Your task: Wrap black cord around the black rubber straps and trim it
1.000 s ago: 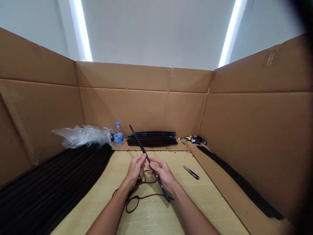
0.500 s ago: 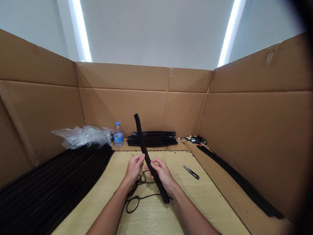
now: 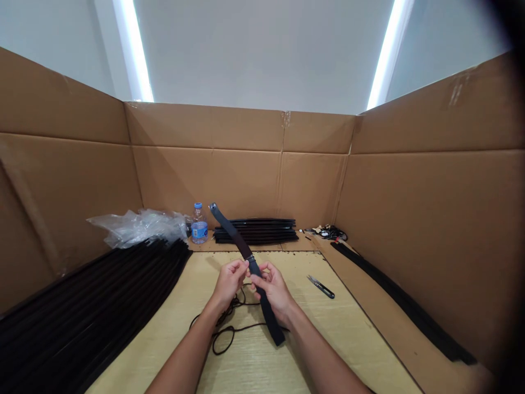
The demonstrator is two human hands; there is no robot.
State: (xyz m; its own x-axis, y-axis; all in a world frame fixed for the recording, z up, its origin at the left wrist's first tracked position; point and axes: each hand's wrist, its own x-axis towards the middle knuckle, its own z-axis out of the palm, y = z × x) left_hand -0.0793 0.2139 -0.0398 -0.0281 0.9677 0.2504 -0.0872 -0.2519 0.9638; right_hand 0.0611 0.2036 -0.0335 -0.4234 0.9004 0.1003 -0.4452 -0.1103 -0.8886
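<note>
A long black strip (image 3: 270, 323), flat and slightly bent, is held up at a slant over the middle of the table. Its far end leans left and shows a small light spot; near its middle there is a crease or join. My right hand (image 3: 273, 287) is closed around the strip just below that join, thumb on top. At the strip's left edge my left hand (image 3: 230, 278) pinches with thumb and forefinger. Beneath both hands a thin black cord (image 3: 223, 345) lies in loose loops on the table, partly hidden by my left forearm.
Thread snips (image 3: 322, 287) lie right of my hands. Many black strips (image 3: 94, 306) cover the left side; others (image 3: 256, 232) are stacked at the back, near a water bottle (image 3: 199, 227) and clear plastic bag (image 3: 141, 227). More strips (image 3: 402, 303) lie right. Cardboard walls (image 3: 241, 169) enclose the table.
The strip's upper end has swung left and down, and the strip has turned to show a flatter face with a join. Both hands have shifted slightly right, still holding it.
</note>
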